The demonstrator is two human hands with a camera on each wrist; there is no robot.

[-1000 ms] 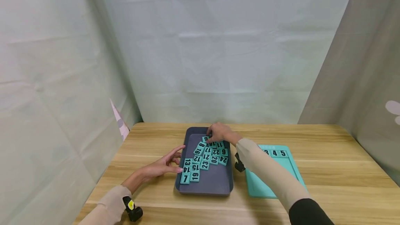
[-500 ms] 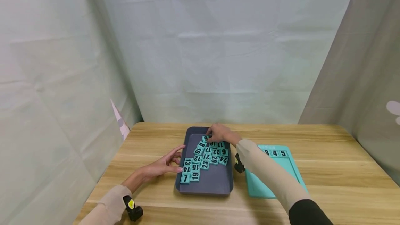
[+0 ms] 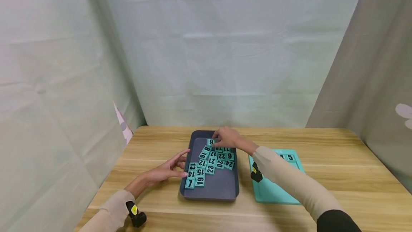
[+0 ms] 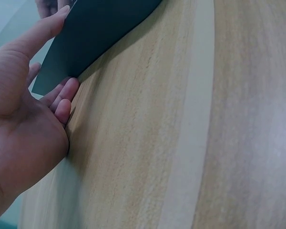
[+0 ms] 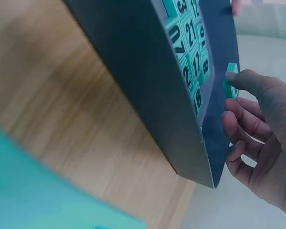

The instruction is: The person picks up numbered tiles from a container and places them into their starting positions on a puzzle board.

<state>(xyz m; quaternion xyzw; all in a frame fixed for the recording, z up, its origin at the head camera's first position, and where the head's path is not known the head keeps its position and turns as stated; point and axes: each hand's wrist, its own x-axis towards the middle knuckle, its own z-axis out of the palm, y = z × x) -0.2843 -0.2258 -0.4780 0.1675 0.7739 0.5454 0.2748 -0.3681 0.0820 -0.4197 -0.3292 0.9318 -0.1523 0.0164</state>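
A dark grey tray [image 3: 222, 191] lies on the table, holding many teal number tiles [image 3: 210, 161] with black digits, mostly heaped toward its right and left sides. My right hand [image 3: 228, 137] reaches into the far end of the tray. Between thumb and fingers it pinches one number tile [image 5: 232, 78], which stands tipped up in the right wrist view; from the head its digit reads as a 6 or 9. At the tray's left side rests my left hand [image 3: 167, 170], thumb and forefinger extended to the rim. Its other fingers [image 4: 64, 102] lie loosely bent by the tray's outer wall.
Right of the tray lies a teal board [image 3: 273, 191] with a raised border, partly covered by my right forearm. Tiles 4 and 5 [image 3: 290, 157] show in its top row. White cloth [image 3: 225, 63] hangs behind the wooden table [image 3: 341, 174].
My right wrist and forearm have shifted to the right, covering more of the board's top row, while the fingertips stay at the same tile. The left hand has not visibly moved.
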